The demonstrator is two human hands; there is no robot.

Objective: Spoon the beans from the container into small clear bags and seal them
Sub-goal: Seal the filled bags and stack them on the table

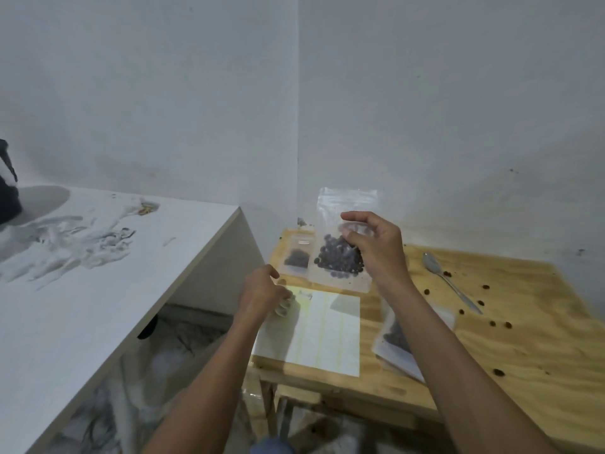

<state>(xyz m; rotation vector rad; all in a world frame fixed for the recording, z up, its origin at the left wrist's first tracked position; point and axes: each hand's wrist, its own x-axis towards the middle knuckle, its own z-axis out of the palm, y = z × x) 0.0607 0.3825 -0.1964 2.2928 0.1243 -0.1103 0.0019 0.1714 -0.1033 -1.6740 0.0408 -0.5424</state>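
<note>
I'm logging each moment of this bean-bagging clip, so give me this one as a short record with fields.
right hand: holds up a clear bag part full of beans, above the table
left hand: fingers curled at the sheet's far left corner; hold unclear
sheet: white, flat on the wooden table
spoon: lies on the table, right of the hands, untouched
loose beans: scattered around the spoon
other bags: one small bag with beans behind the sheet, one under the right forearm
bean container: not in view
</note>
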